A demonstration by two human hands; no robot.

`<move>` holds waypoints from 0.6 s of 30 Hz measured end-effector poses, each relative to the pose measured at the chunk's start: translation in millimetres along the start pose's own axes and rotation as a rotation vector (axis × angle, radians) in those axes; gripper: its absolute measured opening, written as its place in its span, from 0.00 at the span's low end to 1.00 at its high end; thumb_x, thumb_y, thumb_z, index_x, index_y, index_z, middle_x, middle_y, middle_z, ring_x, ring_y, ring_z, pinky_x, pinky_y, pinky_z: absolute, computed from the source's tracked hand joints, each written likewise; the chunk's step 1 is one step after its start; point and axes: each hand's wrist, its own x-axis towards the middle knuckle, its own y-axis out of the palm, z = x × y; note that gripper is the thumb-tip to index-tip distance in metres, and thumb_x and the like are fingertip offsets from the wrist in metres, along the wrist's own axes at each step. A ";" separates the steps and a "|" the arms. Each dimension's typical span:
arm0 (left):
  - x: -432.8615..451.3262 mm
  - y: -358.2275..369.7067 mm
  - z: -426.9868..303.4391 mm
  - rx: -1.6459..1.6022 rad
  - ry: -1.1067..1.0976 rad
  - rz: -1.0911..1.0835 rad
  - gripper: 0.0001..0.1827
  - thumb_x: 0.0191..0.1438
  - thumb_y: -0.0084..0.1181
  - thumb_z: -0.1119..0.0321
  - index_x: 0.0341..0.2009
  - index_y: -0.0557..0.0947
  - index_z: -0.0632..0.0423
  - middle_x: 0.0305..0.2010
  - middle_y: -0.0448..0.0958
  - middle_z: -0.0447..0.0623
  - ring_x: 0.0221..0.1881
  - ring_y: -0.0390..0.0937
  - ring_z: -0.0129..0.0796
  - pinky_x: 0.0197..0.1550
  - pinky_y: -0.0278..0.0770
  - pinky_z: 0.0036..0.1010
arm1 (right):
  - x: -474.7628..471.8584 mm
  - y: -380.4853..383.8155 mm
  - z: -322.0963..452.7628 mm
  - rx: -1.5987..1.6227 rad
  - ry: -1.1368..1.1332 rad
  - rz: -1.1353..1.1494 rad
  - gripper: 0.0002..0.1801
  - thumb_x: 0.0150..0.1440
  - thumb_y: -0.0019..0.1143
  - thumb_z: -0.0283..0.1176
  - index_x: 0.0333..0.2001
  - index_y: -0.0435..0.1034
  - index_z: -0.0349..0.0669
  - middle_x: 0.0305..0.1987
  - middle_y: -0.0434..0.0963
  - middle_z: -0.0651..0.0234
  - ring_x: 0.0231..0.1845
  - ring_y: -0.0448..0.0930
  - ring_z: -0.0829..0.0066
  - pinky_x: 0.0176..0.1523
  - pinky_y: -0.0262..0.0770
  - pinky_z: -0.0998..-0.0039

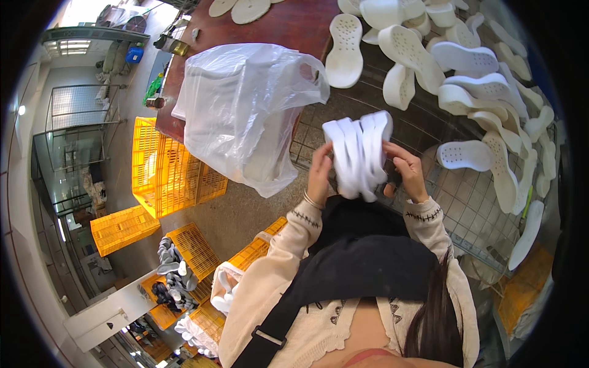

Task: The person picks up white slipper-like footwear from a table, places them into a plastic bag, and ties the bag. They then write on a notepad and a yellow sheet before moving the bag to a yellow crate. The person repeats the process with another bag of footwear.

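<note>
Several white foam shoe soles (359, 152) stand on edge side by side between my two hands, slightly blurred. My left hand (320, 169) is at the left side of this bundle, fingers against the outermost sole. At the opposite side, the fingertips of my right hand (408, 169) touch the bundle. A translucent white plastic bag (244, 106) lies to the left over the table corner, with pale pieces inside. Loose perforated soles (345, 50) lie ahead and to the right, many of them heaped.
The dark red table (294, 23) is ahead on the left, with round pale pads (251, 10) on it. A wire mesh rack (469, 198) lies under the soles at right. Yellow plastic crates (172, 170) stand on the floor at left, some holding grey and white soles.
</note>
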 end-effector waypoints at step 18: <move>74.3 -132.4 -252.3 1.441 -0.138 -0.479 0.31 0.51 0.55 0.65 0.62 0.68 0.53 0.62 0.66 0.65 0.50 0.76 0.54 0.52 0.74 0.45 | -45.1 38.6 -21.5 -0.893 -0.073 -0.327 0.50 0.34 0.64 0.32 0.65 0.55 0.42 0.55 0.67 0.53 0.54 0.73 0.49 0.54 0.73 0.57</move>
